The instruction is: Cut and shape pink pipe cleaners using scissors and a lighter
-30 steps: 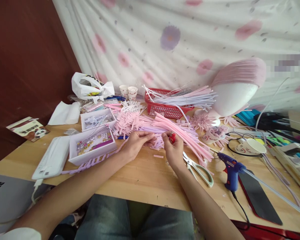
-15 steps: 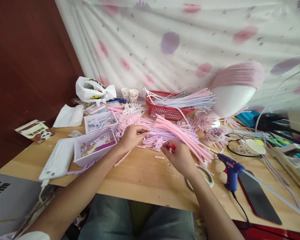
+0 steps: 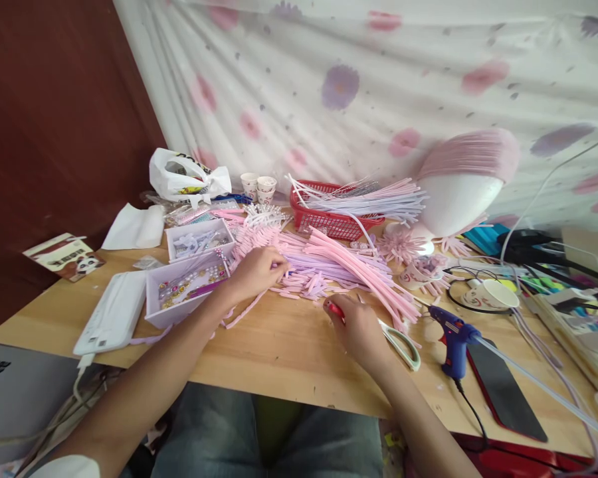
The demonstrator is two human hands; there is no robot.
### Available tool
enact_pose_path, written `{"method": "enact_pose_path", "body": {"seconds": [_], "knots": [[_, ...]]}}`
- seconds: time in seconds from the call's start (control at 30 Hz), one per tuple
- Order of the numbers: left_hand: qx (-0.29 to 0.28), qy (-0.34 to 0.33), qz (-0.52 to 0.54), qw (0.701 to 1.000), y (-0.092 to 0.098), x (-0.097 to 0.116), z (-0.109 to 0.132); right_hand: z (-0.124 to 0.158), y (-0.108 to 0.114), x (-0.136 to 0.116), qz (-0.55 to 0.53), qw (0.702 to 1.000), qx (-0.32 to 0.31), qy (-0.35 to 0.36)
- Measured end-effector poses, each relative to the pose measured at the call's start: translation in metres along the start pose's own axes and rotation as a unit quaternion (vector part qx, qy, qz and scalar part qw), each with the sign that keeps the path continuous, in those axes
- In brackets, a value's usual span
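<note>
My left hand [image 3: 260,273] is closed in a pinch at the near edge of the pile of fuzzy pipe cleaners; what sits between its fingertips is too small to make out. My right hand [image 3: 356,328], fingers curled, grips a red-handled tool [image 3: 335,310] whose working end I cannot see. Short lilac and pink pipe cleaner pieces [image 3: 311,285] lie just beyond the hands. Behind them are long pink pipe cleaners [image 3: 363,269] in a bundle. Scissors with pale green handles [image 3: 403,348] rest beside my right wrist.
White boxes hold beads [image 3: 187,285] and lilac pieces [image 3: 198,242] at left, near a white power bank [image 3: 110,312]. A red basket [image 3: 323,221] of pipe cleaners stands behind. At right are a blue glue gun [image 3: 453,338], a phone [image 3: 508,392], paper cups [image 3: 491,294] and a white head form [image 3: 458,199].
My right hand has come slightly nearer and lower, uncovering more of the scissors. My left hand has shifted a little left. The short pink piece between the hands no longer shows.
</note>
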State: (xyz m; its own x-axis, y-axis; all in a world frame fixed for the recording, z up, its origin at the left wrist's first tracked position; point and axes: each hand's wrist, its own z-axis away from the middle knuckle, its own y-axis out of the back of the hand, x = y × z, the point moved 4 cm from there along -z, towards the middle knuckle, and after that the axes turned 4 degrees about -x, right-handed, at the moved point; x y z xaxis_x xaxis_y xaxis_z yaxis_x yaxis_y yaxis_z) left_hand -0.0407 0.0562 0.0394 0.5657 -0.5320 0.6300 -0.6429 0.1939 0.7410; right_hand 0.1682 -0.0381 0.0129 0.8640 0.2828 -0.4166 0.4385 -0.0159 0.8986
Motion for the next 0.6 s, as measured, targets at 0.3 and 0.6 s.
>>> {"method": "enact_pose_path", "body": {"seconds": [0.3, 0.6], "knots": [[-0.008, 0.066, 0.317, 0.946, -0.037, 0.010, 0.002, -0.062, 0.016, -0.008, -0.320, 0.945, 0.059, -0.017], [0.088, 0.129, 0.438, 0.885, -0.048, 0.002, 0.002, -0.058, -0.020, 0.002, -0.519, 0.845, 0.071, -0.107]]}}
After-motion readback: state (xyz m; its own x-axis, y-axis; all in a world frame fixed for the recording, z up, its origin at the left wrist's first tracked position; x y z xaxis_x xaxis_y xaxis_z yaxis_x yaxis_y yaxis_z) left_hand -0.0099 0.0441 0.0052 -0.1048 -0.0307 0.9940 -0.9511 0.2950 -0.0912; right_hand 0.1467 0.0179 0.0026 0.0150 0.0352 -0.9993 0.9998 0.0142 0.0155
